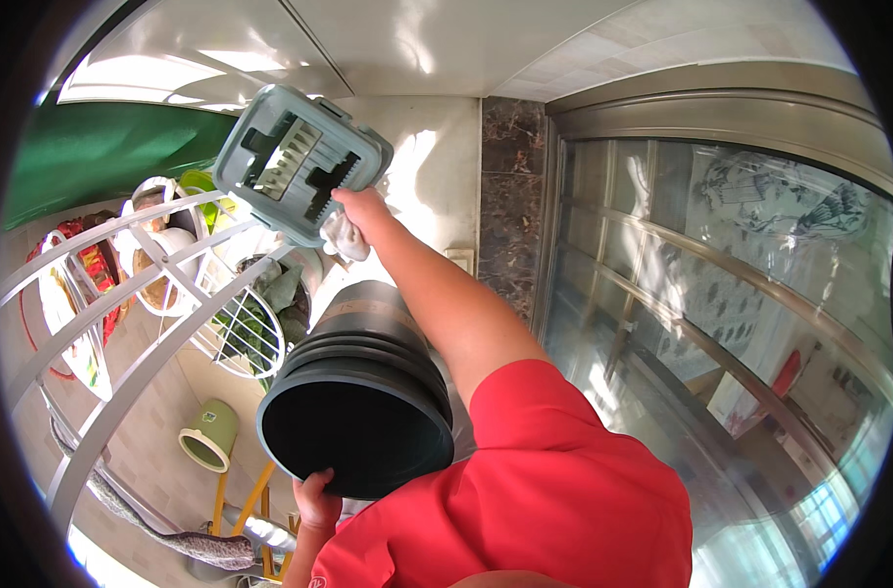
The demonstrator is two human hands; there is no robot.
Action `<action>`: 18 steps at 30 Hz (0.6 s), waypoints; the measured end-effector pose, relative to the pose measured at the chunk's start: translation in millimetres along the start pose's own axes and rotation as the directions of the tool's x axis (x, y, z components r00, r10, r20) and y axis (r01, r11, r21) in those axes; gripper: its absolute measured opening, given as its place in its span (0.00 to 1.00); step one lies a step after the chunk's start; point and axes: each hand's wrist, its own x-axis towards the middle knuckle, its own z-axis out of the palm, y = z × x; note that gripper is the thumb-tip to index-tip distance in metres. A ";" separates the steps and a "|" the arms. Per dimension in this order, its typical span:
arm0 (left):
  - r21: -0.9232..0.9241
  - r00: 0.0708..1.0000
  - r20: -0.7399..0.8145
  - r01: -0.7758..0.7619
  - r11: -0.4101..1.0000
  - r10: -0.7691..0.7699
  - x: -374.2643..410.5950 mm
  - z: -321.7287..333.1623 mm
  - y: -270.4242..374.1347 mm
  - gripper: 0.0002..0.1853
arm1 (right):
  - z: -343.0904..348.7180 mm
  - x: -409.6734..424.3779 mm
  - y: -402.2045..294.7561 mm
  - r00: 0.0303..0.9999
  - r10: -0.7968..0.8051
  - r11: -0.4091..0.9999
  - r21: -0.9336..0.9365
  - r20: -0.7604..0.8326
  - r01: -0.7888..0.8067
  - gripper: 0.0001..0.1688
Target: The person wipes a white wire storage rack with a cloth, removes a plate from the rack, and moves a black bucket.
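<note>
My right hand (364,214), its arm stretched out, holds a grey-blue plastic piece (229,165) by its near edge. That piece is a rounded, box-like frame with a pale ribbed insert and black parts; exactly what it is I cannot tell. A crumpled whitish cloth (346,237) hangs at the same hand. My left hand (318,500) grips the rim of a large black plastic bucket (365,323), thumb over the edge. The bucket is tilted with its dark mouth towards me; ridges run round it below the rim. Its inside is too dark to see.
A white metal rack (166,261) curves along the left, near a white wire basket (196,323) and leafy greens (244,334). A green pail (210,434) is lower left, near a yellow-legged frame (252,494). Glass doors with metal bars (718,272) stand at right.
</note>
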 end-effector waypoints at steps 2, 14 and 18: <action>-0.010 1.000 -0.011 0.000 1.000 0.000 -0.5 -0.6 1.8 0.28 | 17.8 7.4 1.0 0.998 0.043 0.996 0.074 0.040 -0.045 0.25; -0.009 1.000 0.019 0.005 1.000 -0.005 2.1 17.0 7.0 0.24 | -41.9 -12.3 -14.5 0.990 -0.035 0.991 -0.121 0.134 0.051 0.45; -0.074 0.999 0.042 0.001 0.997 0.002 -7.0 23.0 10.5 0.24 | -136.4 -64.6 -24.2 0.988 -0.046 0.977 -0.212 -0.146 0.014 0.36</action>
